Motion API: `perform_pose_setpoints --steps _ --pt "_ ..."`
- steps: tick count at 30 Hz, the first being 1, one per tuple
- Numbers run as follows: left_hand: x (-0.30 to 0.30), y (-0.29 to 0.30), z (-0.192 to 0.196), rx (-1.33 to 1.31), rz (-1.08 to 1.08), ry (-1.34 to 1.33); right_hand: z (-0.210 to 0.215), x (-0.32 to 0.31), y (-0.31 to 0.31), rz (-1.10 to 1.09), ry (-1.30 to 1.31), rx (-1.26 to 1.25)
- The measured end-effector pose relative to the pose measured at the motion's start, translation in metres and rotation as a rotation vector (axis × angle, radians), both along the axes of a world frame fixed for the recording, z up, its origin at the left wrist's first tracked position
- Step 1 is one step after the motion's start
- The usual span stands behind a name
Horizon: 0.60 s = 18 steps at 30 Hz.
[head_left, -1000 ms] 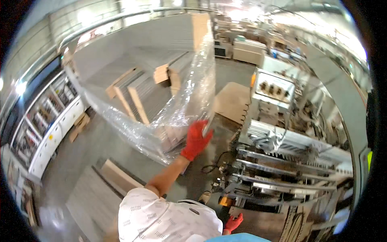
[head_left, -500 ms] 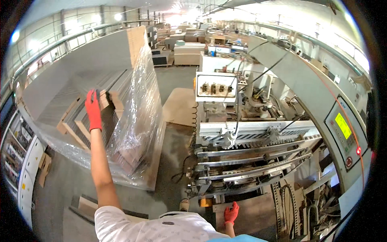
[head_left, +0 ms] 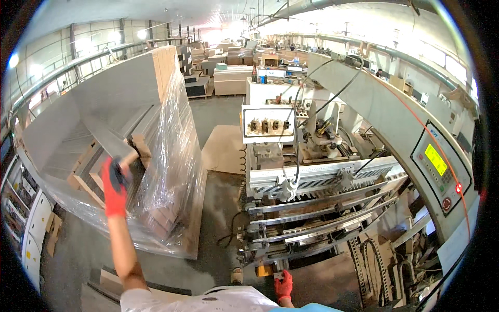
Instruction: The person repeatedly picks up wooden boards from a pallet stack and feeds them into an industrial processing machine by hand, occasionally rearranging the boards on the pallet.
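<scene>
My left hand (head_left: 115,187), in a red glove with a dark palm, reaches out to the wrapped stack on the left. Its fingers close on the end of a narrow grey board (head_left: 106,140), which lies slanted across the other boards; motion blurs the fingertips. Clear plastic film (head_left: 174,156) hangs round the stack's right side. Low in front of me, my right hand (head_left: 283,287), also red-gloved, has bent fingers at the near left part of a brown panel (head_left: 325,278). The panel lies at the machine's front, below its metal rails (head_left: 312,221).
A control panel (head_left: 435,166) with a yellow-green screen stands at the right. A switch box (head_left: 268,125) rises above the machine. Flat boards (head_left: 112,283) lie on the floor at lower left. Stacked panels (head_left: 232,80) fill the hall beyond.
My left hand has drawn back toward me, and the narrow grey board now shows at a slant behind it. My right hand has shifted slightly left along the brown panel. The view has tilted and shifted slightly.
</scene>
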<state>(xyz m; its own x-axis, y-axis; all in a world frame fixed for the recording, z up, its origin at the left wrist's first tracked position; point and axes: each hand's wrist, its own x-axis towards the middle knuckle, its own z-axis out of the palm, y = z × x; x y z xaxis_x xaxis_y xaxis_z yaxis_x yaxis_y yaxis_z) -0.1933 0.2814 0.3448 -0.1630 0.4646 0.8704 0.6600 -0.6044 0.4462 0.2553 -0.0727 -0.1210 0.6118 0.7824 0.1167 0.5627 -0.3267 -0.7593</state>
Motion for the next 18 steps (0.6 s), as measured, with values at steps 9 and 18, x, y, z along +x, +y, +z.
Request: perform_pose_setpoints --steps 9,18 --pt "0.065 -0.05 0.015 -0.095 -0.578 -0.328 0.218 -0.073 0.128 0.538 0.406 0.42" --pt "0.2 -0.107 -0.082 -0.488 -0.918 -0.991 0.312 -0.098 0.146 0.303 1.675 0.725"
